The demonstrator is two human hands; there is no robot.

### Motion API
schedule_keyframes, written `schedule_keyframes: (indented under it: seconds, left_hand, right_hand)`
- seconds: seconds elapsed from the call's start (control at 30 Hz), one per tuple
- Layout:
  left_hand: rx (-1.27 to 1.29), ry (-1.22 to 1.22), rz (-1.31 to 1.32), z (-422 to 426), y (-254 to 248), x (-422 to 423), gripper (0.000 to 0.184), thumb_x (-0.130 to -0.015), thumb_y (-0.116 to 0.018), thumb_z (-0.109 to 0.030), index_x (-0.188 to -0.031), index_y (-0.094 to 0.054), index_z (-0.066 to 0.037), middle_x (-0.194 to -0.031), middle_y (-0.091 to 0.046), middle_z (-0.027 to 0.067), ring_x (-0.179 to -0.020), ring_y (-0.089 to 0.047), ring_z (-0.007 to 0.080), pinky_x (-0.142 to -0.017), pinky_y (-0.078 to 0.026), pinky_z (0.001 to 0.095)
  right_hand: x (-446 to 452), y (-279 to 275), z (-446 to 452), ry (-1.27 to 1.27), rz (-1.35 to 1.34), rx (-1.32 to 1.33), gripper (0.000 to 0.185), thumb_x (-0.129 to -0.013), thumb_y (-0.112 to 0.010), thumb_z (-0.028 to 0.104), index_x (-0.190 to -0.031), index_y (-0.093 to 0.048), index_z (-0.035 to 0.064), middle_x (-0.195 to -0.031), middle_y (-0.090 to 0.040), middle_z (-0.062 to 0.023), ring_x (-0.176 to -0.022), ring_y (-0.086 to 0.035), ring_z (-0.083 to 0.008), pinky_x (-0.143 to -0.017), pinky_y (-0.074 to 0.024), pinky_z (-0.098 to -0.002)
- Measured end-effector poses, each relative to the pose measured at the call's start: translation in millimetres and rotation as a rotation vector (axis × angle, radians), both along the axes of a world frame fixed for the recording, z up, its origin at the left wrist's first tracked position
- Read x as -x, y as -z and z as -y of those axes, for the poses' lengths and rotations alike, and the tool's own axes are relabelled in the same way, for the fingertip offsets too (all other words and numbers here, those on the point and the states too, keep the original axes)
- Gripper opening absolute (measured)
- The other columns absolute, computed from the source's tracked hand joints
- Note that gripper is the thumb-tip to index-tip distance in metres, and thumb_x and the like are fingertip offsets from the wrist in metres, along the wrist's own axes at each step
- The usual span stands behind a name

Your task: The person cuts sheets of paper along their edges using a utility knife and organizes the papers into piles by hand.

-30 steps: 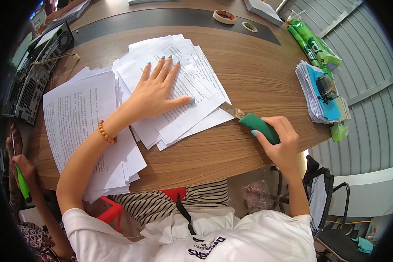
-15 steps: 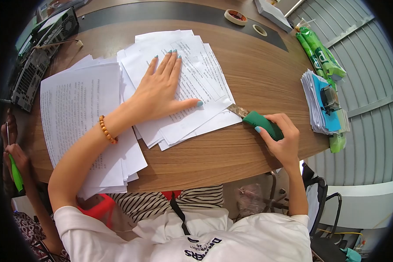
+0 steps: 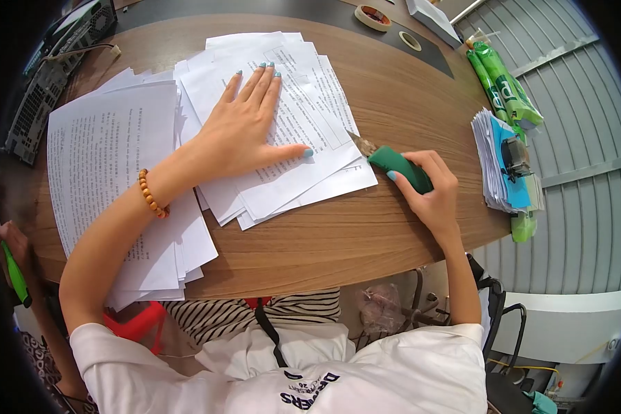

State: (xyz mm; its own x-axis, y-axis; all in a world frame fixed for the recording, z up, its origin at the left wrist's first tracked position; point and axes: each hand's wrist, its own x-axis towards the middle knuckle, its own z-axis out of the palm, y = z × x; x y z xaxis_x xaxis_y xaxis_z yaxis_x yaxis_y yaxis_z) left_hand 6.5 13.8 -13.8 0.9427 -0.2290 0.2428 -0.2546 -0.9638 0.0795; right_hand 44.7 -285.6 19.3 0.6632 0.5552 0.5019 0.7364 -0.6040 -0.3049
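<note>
**Table (image 3: 290, 265) bears a sheet pile (image 3: 310, 183) and a green tool (image 3: 400, 171)**

Behind the table's right side runs a grey slatted wall (image 3: 573, 131). On the far left of the wooden top stands a computer case (image 3: 31, 103), cut off by the dark rim of the view. Next in size come the papers: a printed stack (image 3: 110, 145) on the left, reaching to the near edge, and just beside it the sheet pile, fanned unevenly near the middle. Green packs (image 3: 500, 86) and a clipped bundle (image 3: 490, 169) sit along the right edge.

The left hand (image 3: 241, 134) lies flat on the sheet pile, fingers extended and grasping nothing, thumb held out to the side. The right hand (image 3: 431, 193) has its fingers wrapped around the handle of the green tool, at the pile's right edge. Its stained blade points toward the sheets; whether the tip goes under them, I cannot tell.

At far left, another person's hand (image 3: 15, 245) holds a lime tool (image 3: 15, 276). Smallest are two tape rolls (image 3: 363, 23) at the far side and a bead bracelet (image 3: 147, 190) on the left wrist.
</note>
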Motion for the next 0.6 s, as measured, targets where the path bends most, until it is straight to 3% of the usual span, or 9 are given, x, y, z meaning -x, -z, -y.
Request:
schedule_keyframes:
  seconds: [0.6]
  left_hand:
    - [0.004,-0.015,-0.011,0.7,2.2,-2.0,0.102,-0.08,-0.035,-0.072,-0.133,-0.026,0.015,-0.14,-0.025,0.0324,-0.136,-0.017,0.0378,-0.112,-0.01,0.043]
  right_hand:
    - [-22.5,-8.5,-21.0,-0.04,0.031,0.031,0.023,-0.073,-0.073,0.016,-0.09,-0.064,0.0049,-0.082,-0.063,-0.0081,-0.072,-0.062,-0.0234,-0.061,-0.0489,-0.0325]
